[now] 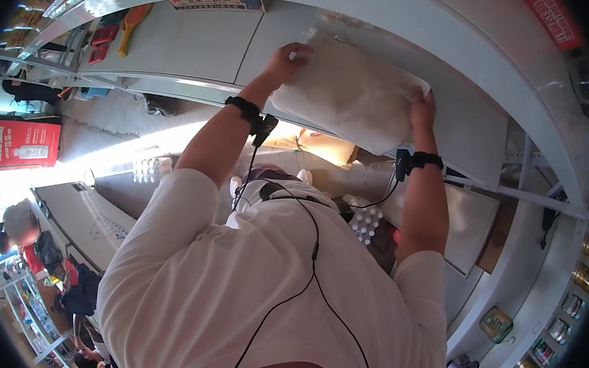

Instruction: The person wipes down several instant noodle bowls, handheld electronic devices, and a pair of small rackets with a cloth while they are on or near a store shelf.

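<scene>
A large, full clear plastic bag [354, 90] with whitish contents lies on a light grey shelf board [196, 46], its near side hanging past the front edge. My left hand [289, 63] is at the bag's upper left side with bent fingers pinching the film. At the opposite end, my right hand [423, 108] grips a corner, with the thumb on top. Each wrist wears a black strap with a small cabled device. What is inside the bag cannot be made out clearly.
An orange fly-swatter-like racket [133, 23] and red items [104, 35] lie left on the board. A printed carton [220, 4] stands behind. Below are shrink-wrapped bottles [366, 223]. Glass jars [496, 324] line the right shelves. People [21, 225] are at lower left.
</scene>
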A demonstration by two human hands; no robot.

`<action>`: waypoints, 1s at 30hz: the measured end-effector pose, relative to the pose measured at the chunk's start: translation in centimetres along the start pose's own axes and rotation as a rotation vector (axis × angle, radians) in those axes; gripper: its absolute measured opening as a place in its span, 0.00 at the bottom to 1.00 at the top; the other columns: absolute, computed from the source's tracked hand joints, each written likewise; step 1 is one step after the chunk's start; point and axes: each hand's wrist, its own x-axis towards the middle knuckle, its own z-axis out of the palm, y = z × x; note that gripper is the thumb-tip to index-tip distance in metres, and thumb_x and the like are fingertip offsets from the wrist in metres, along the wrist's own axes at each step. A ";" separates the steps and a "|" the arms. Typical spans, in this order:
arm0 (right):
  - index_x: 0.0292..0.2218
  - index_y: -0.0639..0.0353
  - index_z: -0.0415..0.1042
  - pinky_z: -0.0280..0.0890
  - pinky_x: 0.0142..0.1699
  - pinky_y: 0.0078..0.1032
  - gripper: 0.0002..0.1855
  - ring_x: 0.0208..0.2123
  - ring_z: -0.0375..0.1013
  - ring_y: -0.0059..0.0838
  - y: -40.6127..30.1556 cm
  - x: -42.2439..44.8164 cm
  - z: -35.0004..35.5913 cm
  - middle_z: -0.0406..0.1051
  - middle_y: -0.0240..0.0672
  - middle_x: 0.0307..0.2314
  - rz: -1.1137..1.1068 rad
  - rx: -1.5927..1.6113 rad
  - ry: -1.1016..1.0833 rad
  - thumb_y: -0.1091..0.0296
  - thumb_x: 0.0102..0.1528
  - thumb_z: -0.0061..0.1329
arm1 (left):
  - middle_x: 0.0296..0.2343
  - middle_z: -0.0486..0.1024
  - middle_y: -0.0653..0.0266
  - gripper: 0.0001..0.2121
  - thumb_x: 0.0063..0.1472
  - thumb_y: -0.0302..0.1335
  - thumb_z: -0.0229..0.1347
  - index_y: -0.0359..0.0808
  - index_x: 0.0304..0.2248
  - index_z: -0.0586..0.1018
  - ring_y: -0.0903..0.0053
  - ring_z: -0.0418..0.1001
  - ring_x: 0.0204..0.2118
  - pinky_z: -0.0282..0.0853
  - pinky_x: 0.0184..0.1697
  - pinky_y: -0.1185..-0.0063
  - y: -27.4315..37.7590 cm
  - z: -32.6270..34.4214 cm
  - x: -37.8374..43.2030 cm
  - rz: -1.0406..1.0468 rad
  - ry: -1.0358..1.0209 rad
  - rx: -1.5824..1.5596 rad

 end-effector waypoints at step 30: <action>0.36 0.62 0.71 0.66 0.43 0.33 0.22 0.35 0.73 0.42 0.1 -1.0 -2.2 0.73 0.45 0.31 -0.071 -0.258 -0.113 0.59 0.42 0.61 | 0.35 0.76 0.63 0.16 0.56 0.35 0.59 0.31 0.38 0.75 0.80 0.75 0.34 0.72 0.36 0.78 3.9 1.3 0.5 -0.392 -0.187 -0.047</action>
